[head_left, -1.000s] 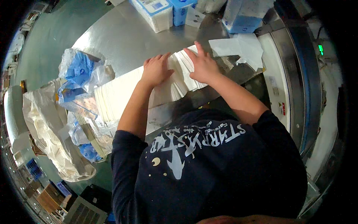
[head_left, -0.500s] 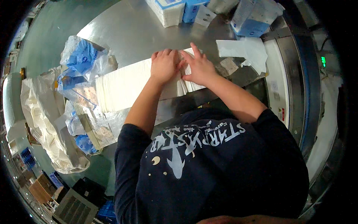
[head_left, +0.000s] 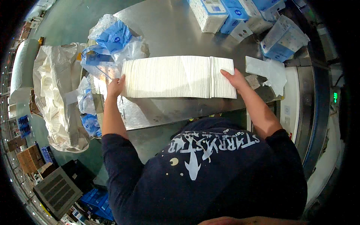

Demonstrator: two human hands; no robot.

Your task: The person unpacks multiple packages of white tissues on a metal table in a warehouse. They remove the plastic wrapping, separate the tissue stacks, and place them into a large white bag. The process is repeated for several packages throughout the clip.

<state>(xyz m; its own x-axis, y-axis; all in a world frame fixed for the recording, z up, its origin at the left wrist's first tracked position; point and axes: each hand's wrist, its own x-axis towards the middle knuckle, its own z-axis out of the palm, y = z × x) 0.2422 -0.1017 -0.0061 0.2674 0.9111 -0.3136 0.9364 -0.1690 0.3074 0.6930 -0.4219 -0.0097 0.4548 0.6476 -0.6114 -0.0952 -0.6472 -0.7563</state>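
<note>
A long row of thin white sheets [head_left: 168,77], stood on edge and packed tight like tissues or wipes, lies across the metal table [head_left: 161,112]. My left hand [head_left: 115,86] presses against its left end, and my right hand [head_left: 234,79] grips the right end, thumb resting on top. The row is squeezed between both hands. A narrow seam shows in it towards the right. The fingers of both hands are partly hidden behind the ends of the row.
Crumpled blue and clear plastic bags [head_left: 116,37] lie at the table's left. Blue and white packs [head_left: 210,15] stand at the back right, with another pack [head_left: 283,39] nearer. White sheets [head_left: 264,69] lie right of the row. A large whitish sack [head_left: 56,97] hangs at far left.
My hands have moved apart from the row's right part to its two ends. The gap among the sheets has narrowed to a seam. The view has shifted left.
</note>
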